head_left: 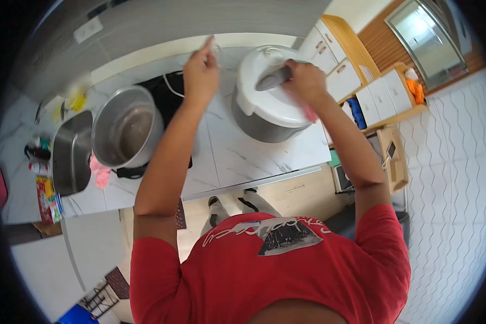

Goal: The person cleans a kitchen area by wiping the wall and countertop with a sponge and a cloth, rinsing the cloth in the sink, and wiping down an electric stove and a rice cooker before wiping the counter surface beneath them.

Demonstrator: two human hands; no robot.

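My right hand [308, 83] grips the grey handle [274, 79] on the white lid of a large rice cooker [264, 123] with a grey body. Some pink cloth [311, 114] shows below that hand, partly hidden and blurred. Left of the cooker, my left hand [201, 78] is raised over the back of the counter, its index finger pointing up and the other fingers curled. A thin, clear rounded shape shows by its fingertips, too faint to name. Under my left forearm, a deep metal pot [125, 129] stands tilted in view, with nothing seen inside.
A steel sink [73, 162] lies left of the pot, with a pink cloth [99, 171] between them. Bottles and packets [46, 197] stand at the far left. A white cord [171, 85] crosses a black surface [164, 100]. White drawers [343, 78] stand at right.
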